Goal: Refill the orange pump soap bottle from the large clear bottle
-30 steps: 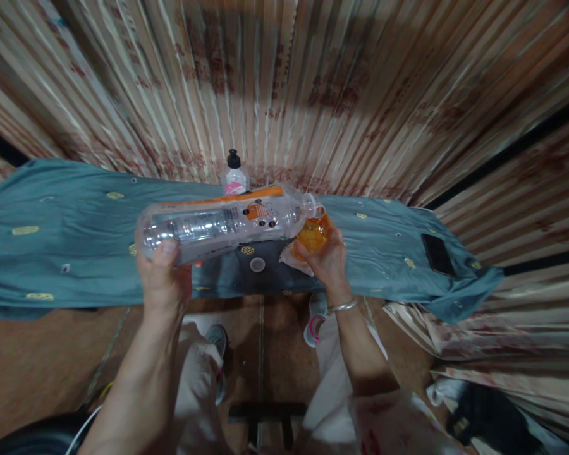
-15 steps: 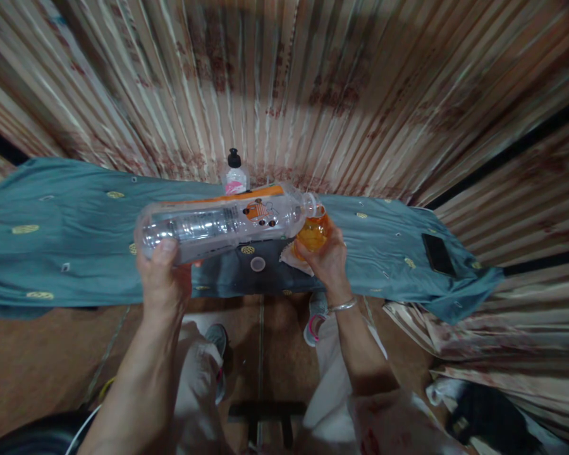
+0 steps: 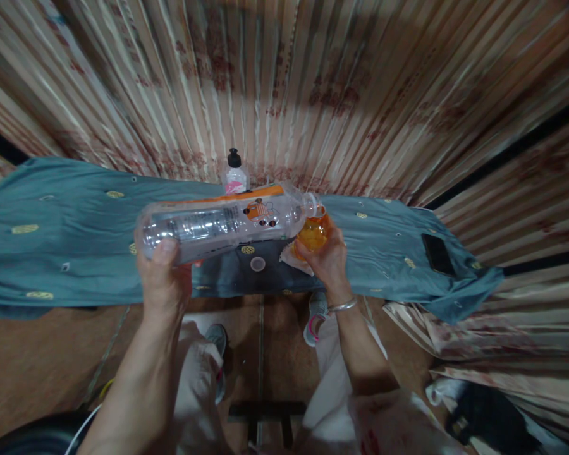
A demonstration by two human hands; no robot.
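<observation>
My left hand [image 3: 164, 275] is closed round the base of a large clear plastic bottle [image 3: 222, 224] with an orange label, held on its side. The bottle's open mouth rests at the rim of a small orange glass [image 3: 313, 231]. That glass is gripped from below by my right hand [image 3: 327, 260], which wears a metal bangle. Both are held just above a table covered with a teal cloth [image 3: 57, 240]. A white bottle cap [image 3: 257, 264] lies on the cloth under the bottle. A pale cloth or tissue [image 3: 291, 256] lies beside my right hand.
A small bottle with a black cap and pink label [image 3: 234, 175] stands at the back of the table against a striped curtain [image 3: 284, 88]. A black phone [image 3: 438, 254] lies at the table's right end. My legs and shoes [image 3: 315, 319] are below.
</observation>
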